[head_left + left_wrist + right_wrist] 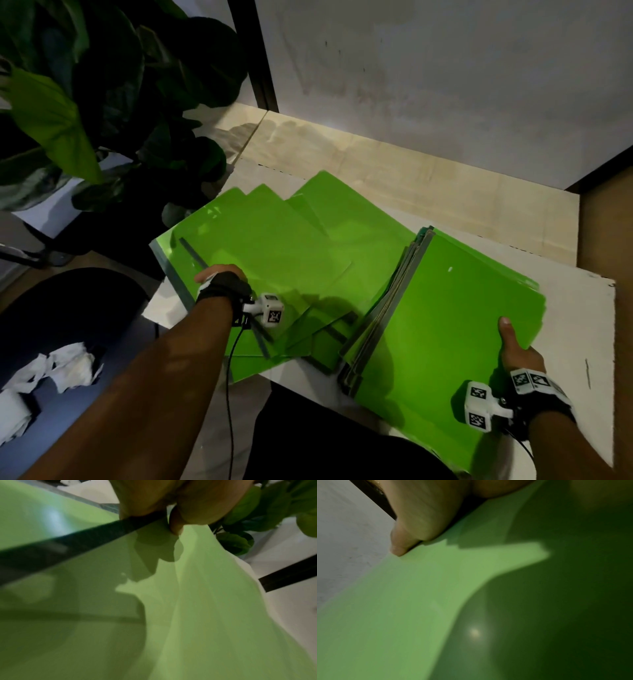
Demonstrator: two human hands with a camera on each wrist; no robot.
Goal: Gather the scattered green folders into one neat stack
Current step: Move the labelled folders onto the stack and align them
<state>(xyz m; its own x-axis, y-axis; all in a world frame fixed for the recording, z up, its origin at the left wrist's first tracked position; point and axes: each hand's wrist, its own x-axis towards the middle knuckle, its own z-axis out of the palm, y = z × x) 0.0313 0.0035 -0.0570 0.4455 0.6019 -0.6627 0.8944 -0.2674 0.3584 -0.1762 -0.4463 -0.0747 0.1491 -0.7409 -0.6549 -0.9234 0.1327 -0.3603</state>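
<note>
While your left hand [219,281] is pinching a loose folder [260,246], your right hand [519,353] is gripping the stacked folders [445,318] beside it on the desk [582,342].

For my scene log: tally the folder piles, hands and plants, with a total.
Green folder piles: 2, the fanned pile and the stack; single folders uncountable.
Hands: 2, left hand, right hand.
Plants: 1, the plant.
Total: 5
</note>
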